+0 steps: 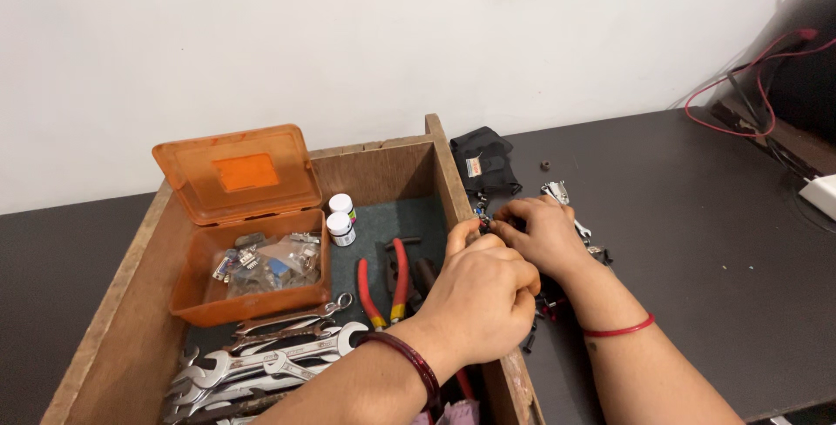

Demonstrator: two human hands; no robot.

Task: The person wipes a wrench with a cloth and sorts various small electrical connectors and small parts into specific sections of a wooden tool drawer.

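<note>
Both hands are meeting just past the right wall of the wooden tray (446, 168), over the dark table (697, 242). The left hand (483, 290) is hovering above that wall's top edge, fingers curled together, fingertips pinching a small dark part (484, 225). The right hand (544, 233) is lying on the table side, fingers bent in and closing on the same part from the other side. How the part is built is too small to tell.

Small metal bits (557, 192) are lying just beyond the right hand, and a black pouch (486, 162) is sitting near the tray's far corner, close against the wall.

Inside the tray, red-handled pliers (383, 286) are lying just left of the left hand, 2 white bottles (340, 219) are standing further back, an open orange box (252, 255) is taking up the left part, and wrenches (261, 360) are piling along the near end.

Right of the hands the table is running open and bare toward red wires (740, 85) at the far right edge.
</note>
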